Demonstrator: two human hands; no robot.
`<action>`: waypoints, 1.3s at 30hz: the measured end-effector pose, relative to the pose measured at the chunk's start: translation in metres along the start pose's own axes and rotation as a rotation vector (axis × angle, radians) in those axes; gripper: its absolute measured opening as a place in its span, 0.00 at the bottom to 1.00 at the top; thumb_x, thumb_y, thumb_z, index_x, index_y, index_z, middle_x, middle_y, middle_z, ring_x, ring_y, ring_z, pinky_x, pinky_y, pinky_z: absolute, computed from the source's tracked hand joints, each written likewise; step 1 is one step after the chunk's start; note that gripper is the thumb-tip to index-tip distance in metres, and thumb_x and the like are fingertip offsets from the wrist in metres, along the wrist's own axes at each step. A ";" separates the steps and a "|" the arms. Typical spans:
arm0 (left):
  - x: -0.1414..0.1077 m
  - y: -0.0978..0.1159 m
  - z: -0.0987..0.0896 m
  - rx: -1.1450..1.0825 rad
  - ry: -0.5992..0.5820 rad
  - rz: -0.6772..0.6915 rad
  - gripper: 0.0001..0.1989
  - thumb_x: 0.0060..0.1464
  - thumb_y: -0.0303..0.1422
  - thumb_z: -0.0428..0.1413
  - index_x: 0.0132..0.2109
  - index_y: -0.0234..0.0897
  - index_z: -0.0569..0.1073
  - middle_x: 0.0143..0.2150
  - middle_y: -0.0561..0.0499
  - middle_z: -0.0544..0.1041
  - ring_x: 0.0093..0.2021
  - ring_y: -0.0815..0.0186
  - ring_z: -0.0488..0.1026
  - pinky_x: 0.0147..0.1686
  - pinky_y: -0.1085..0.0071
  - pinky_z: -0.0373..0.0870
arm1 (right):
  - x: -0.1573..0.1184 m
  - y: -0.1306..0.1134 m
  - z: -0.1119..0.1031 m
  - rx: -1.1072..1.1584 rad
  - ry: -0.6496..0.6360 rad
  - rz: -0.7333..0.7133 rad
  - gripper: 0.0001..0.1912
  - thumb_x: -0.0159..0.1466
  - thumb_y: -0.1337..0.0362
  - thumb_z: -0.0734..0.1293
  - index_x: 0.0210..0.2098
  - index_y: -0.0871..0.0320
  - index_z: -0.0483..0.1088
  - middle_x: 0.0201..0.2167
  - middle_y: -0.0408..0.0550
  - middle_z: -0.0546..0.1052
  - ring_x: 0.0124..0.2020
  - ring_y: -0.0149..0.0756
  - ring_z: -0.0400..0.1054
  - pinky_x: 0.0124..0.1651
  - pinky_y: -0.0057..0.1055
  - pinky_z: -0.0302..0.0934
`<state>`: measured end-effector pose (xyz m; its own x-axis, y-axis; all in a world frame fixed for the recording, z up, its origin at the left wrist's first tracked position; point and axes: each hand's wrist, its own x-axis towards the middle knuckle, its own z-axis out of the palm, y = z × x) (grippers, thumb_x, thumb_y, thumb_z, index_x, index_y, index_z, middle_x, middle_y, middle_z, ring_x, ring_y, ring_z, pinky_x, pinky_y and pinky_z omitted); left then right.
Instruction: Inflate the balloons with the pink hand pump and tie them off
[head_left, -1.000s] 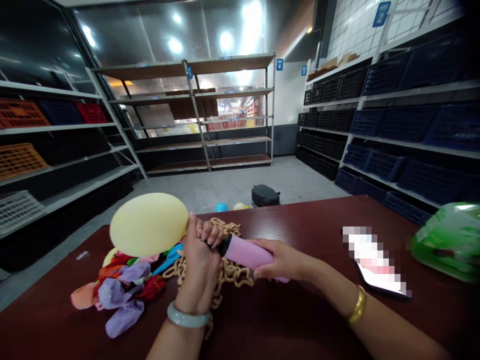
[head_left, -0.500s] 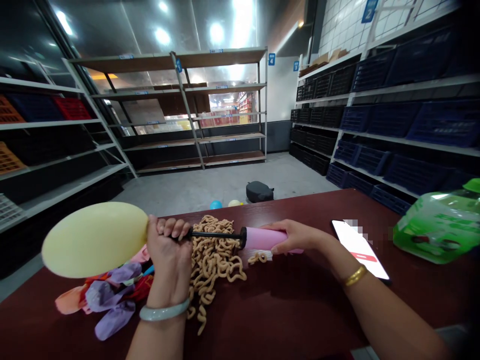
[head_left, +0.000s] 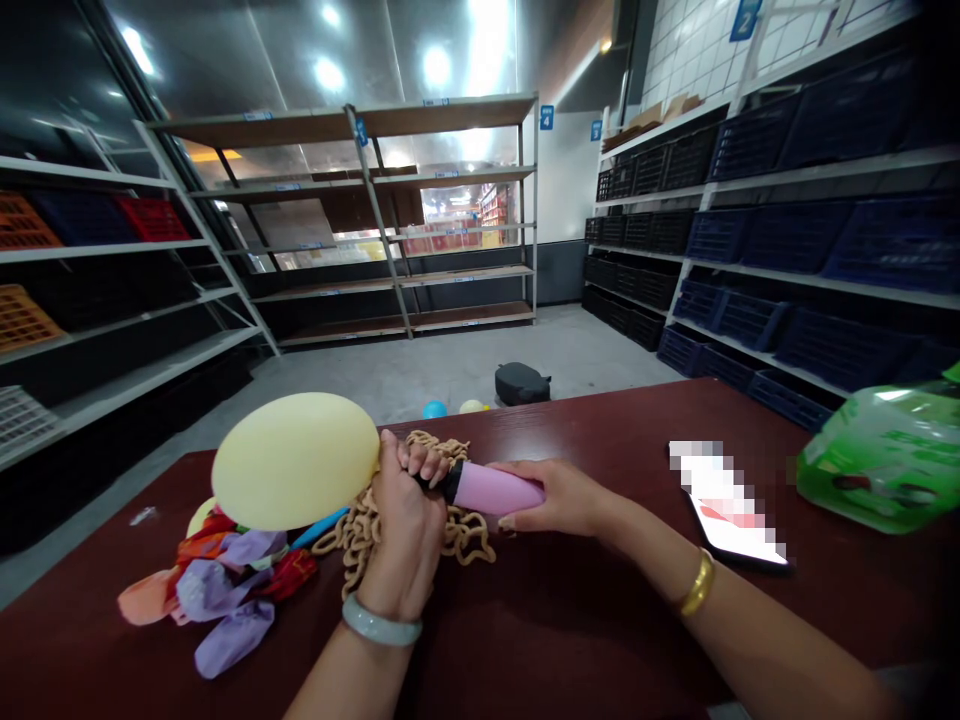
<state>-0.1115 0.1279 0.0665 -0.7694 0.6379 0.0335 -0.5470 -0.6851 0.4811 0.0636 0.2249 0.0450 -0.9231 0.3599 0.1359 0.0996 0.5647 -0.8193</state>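
Observation:
My left hand (head_left: 411,490) is closed round the black handle end of a pink balloon pump (head_left: 491,489), at the neck of an inflated pale yellow balloon (head_left: 296,462). Its fingers hide the joint between balloon and pump. My right hand (head_left: 551,495) grips the pink barrel from the right. No black rod shows between handle and barrel. Under and behind my left hand lies a heap of tan, curly, rope-like strands (head_left: 360,535). Left of it, limp balloons (head_left: 217,590) in purple, red and orange are piled up, with a blue stick-like piece (head_left: 320,527) beside them.
On the right of the dark red table (head_left: 570,620) lie a phone (head_left: 731,510) with a lit screen and a green jug (head_left: 874,465). Beyond the table, a dark bag (head_left: 523,383) and a blue ball-like object (head_left: 434,410) are on the floor. Shelves with crates (head_left: 750,235) surround the area.
My left hand has moved right with the yellow balloon, and the pump's black rod has slid into the pink barrel. My right hand still holds the barrel, shifted slightly left.

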 end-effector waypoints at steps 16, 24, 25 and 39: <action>0.036 0.075 -0.025 -0.078 -0.132 0.117 0.22 0.57 0.33 0.54 0.23 0.38 0.49 0.14 0.60 0.56 0.13 0.75 0.55 0.15 0.76 0.51 | -0.008 0.025 -0.055 0.218 -0.282 0.201 0.36 0.54 0.61 0.71 0.61 0.50 0.62 0.42 0.47 0.76 0.29 0.32 0.70 0.30 0.28 0.66; 0.022 0.045 -0.015 -0.084 -0.063 0.106 0.22 0.57 0.33 0.55 0.23 0.37 0.50 0.14 0.61 0.55 0.13 0.75 0.54 0.15 0.76 0.52 | -0.010 0.009 -0.053 0.171 -0.236 0.136 0.35 0.53 0.59 0.72 0.60 0.52 0.65 0.43 0.47 0.76 0.31 0.32 0.70 0.30 0.26 0.64; 0.018 0.039 -0.013 -0.079 -0.066 0.095 0.22 0.56 0.33 0.56 0.23 0.37 0.51 0.14 0.61 0.54 0.13 0.75 0.54 0.15 0.76 0.52 | -0.009 0.005 -0.048 0.176 -0.238 0.131 0.35 0.54 0.59 0.72 0.60 0.52 0.64 0.42 0.47 0.76 0.31 0.33 0.70 0.31 0.26 0.64; -0.001 0.002 0.001 0.048 -0.027 -0.016 0.22 0.60 0.39 0.52 0.22 0.37 0.53 0.13 0.59 0.51 0.11 0.76 0.50 0.13 0.77 0.45 | 0.001 0.000 -0.003 0.134 -0.120 0.051 0.35 0.52 0.57 0.74 0.59 0.49 0.65 0.47 0.45 0.75 0.42 0.38 0.69 0.41 0.30 0.63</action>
<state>-0.1116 0.1259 0.0680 -0.7509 0.6586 0.0491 -0.5424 -0.6574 0.5230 0.0635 0.2276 0.0470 -0.9566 0.2897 0.0313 0.1045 0.4412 -0.8913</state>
